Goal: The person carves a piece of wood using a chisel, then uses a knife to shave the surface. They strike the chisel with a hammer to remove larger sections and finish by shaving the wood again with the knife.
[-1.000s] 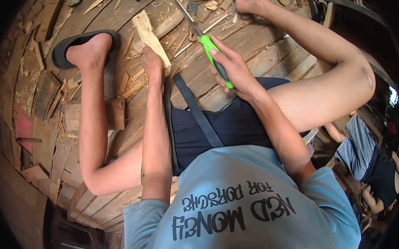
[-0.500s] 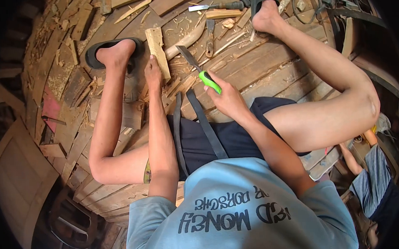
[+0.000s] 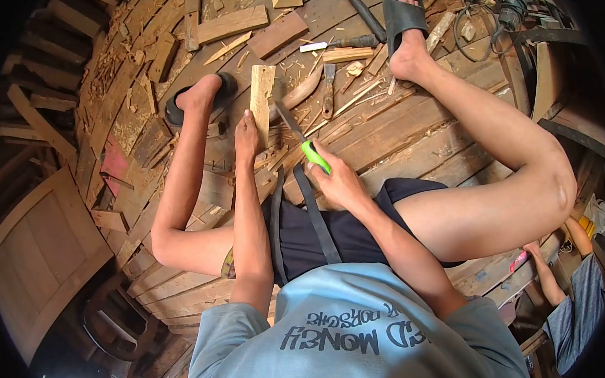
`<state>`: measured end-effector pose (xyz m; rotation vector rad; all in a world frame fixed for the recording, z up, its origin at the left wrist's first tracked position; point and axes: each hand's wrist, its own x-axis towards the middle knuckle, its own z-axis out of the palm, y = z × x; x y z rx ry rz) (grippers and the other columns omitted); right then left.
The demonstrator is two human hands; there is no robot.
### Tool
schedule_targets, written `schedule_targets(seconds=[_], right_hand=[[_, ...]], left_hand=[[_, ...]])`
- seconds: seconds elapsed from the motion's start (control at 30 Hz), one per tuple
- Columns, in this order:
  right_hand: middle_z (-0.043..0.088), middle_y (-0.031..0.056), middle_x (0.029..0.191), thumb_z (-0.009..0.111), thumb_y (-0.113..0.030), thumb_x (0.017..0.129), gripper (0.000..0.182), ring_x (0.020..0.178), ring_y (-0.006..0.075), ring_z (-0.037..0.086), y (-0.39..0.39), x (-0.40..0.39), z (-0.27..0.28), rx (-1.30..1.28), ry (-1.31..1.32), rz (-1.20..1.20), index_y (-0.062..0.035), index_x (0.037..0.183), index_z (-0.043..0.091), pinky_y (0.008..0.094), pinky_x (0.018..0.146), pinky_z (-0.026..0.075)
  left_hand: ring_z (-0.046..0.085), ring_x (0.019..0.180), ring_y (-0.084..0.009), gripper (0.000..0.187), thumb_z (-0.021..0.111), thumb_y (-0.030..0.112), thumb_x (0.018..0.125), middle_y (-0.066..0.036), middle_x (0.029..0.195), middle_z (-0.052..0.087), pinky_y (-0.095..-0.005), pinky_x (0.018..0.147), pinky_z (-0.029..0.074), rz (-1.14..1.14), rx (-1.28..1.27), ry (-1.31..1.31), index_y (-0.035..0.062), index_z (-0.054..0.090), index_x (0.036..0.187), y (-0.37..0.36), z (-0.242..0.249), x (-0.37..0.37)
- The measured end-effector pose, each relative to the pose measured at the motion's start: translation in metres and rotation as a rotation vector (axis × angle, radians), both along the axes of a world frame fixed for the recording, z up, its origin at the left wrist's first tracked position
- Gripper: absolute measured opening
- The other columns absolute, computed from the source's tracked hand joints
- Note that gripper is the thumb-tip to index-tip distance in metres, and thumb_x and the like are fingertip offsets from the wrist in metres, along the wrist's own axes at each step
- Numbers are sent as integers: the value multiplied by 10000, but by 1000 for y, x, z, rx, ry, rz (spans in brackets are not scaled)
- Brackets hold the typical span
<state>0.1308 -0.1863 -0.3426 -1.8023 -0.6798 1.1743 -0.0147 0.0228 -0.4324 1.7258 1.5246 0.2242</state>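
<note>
My left hand (image 3: 247, 135) is closed around the lower part of a pale, rough-edged wood piece (image 3: 263, 98), thumb along its side. In my right hand (image 3: 338, 182) is a chisel (image 3: 289, 122) with a green and black handle, gripped in the fist. The chisel's blade points up and left, its tip right beside the wood piece's right edge. Behind the blade lies a curved, smooth length of wood (image 3: 305, 89) on the floor.
Wood chips and offcuts litter the plank floor (image 3: 409, 139). Beyond my hands lie a flat-bladed tool (image 3: 328, 92) and a white-tipped chisel (image 3: 339, 44). A corded power tool (image 3: 512, 10) sits far right. Another person's arm (image 3: 546, 275) shows at lower right; a wooden panel (image 3: 46, 257) stands left.
The whole view has shifted, with the floor and my hands appearing lower. The chisel tip is closer to the wood piece, which is tilted slightly differently. Both hands keep their holds.
</note>
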Motion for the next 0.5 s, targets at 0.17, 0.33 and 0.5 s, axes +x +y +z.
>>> schedule_targets(seconds=[0.17,0.33,0.5], right_hand=[[591,275,1260,584,-265,944,568,1172,398,587,3,0,21,-53,115,108,-114,1465,416,367,953,470],[648,299,870,575,-246,933,536,826,470,635,0,-4,13,19,-58,95,-98,1433,452,495,728,501],[640,309,892,550,-264,951,502,847,471,637,14,-3,18,-91,-142,136,-121,1425,468,493,729,503]], left_hand=[[601,949,-485,585,327,443,1045,-325,942,635,-461,837,458,-10,48,-11,-55,633,1069,-6,15,9],[621,932,-474,577,307,413,1053,-321,944,640,-471,829,461,10,110,-51,-65,629,1075,-21,6,20],[625,933,-474,657,281,441,1049,-330,934,654,-472,841,455,264,-37,-149,-108,641,1021,-28,-23,35]])
